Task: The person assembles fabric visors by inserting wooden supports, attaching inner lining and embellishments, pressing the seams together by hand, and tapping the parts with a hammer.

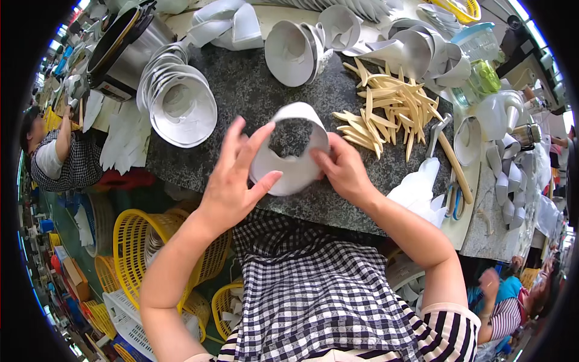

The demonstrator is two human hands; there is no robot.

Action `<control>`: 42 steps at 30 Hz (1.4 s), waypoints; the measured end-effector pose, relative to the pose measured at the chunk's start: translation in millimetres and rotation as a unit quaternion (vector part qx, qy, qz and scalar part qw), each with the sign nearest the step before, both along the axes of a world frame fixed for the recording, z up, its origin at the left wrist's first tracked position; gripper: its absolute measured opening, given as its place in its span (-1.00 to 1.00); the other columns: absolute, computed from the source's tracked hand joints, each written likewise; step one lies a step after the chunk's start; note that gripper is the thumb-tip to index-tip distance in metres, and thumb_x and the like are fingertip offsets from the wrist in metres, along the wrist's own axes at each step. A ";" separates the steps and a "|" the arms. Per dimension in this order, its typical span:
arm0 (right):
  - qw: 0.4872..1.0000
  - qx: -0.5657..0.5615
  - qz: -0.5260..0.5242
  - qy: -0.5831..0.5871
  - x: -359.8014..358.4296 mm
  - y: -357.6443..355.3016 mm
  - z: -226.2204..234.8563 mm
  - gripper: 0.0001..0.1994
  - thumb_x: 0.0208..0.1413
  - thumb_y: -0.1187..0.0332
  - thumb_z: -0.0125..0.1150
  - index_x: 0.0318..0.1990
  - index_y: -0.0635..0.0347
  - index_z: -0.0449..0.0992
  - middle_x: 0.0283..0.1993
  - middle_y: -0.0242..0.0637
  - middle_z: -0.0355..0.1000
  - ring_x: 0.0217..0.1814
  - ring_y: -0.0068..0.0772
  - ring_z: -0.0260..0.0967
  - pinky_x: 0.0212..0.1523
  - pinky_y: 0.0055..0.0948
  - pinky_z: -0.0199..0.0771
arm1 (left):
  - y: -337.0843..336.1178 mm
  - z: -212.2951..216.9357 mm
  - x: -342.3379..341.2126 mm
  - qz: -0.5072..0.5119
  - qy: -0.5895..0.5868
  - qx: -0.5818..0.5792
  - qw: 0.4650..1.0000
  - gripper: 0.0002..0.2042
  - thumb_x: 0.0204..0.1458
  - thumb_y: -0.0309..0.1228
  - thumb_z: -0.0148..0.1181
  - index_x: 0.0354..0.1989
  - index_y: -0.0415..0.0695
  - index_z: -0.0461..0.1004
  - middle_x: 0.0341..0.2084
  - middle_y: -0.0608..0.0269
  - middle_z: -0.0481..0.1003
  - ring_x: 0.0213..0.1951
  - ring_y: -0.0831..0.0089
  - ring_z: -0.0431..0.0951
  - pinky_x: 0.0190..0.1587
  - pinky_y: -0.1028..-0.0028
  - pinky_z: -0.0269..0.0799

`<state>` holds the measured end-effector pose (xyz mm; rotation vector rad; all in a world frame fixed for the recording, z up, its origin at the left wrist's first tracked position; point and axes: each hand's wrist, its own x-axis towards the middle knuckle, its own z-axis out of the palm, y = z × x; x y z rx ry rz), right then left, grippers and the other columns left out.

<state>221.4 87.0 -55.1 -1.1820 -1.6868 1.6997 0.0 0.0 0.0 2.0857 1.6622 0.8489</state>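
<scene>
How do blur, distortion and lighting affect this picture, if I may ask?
In the head view, motion blur softens the left hand more than the right hand; the tan curved pieces look fairly sharp; fisheye distortion bends the scene toward the edges; light on the dark worktop looks fairly even.

The left hand (232,181) is blurred at the fingers, the right hand (350,174) partly hidden behind the gripped white ring (294,175); beyond, a yellow basket (474,11) is cut off
</scene>
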 end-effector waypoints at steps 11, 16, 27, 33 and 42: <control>0.698 0.576 0.289 -0.311 44.1 18.0 20.9 -0.43 -0.08 0.44 0.21 0.21 0.18 0.46 0.35 -0.26 0.32 0.42 -0.34 0.17 0.39 -0.20 0.11 | 22.7 7.6 24.7 -0.002 0.276 0.126 0.953 -0.56 0.07 -0.63 0.06 0.17 -0.09 0.50 0.23 0.15 0.42 0.20 0.20 0.47 0.25 0.29 0.38; 0.695 0.596 0.287 -0.282 47.0 17.2 12.4 -0.39 0.03 0.36 0.18 0.31 0.23 0.33 0.32 -0.22 0.28 0.39 -0.33 0.17 0.30 -0.23 0.15 | -1.0 -50.1 30.4 -0.119 0.365 0.156 0.910 -0.51 0.12 -0.44 0.00 0.26 -0.33 0.37 0.27 0.03 0.38 0.33 0.27 0.35 0.43 0.26 0.15; 0.704 0.583 0.299 -0.273 37.4 27.4 17.0 -0.47 0.00 0.39 0.18 0.19 0.31 0.44 0.17 -0.27 0.40 0.27 -0.45 0.30 0.16 -0.25 0.25 | 23.2 -44.9 17.5 -0.031 0.101 0.058 0.993 -0.64 -0.07 -0.49 0.38 -0.03 -0.14 0.55 -0.26 0.15 0.56 -0.23 0.13 0.58 -0.15 0.21 0.50; 0.691 0.575 0.332 -0.287 44.9 24.9 22.7 -0.42 -0.02 0.40 0.18 0.24 0.32 0.41 0.29 -0.24 0.36 0.36 -0.36 0.24 0.26 -0.25 0.22 | 22.4 -63.0 15.3 -0.081 0.144 0.153 0.974 -0.68 -0.14 -0.44 0.41 -0.14 -0.18 0.62 -0.26 0.23 0.51 -0.14 0.20 0.55 -0.09 0.23 0.49; 0.673 0.628 0.315 -0.232 35.5 30.6 14.6 -0.62 -0.04 0.35 0.17 -0.03 0.28 0.52 0.08 -0.28 0.46 0.21 -0.33 0.32 0.16 -0.30 0.31 | 17.2 -48.2 28.4 -0.066 0.136 0.102 0.983 -0.75 -0.02 -0.38 0.36 -0.21 -0.25 0.53 -0.23 0.10 0.45 -0.15 0.13 0.49 -0.09 0.20 0.42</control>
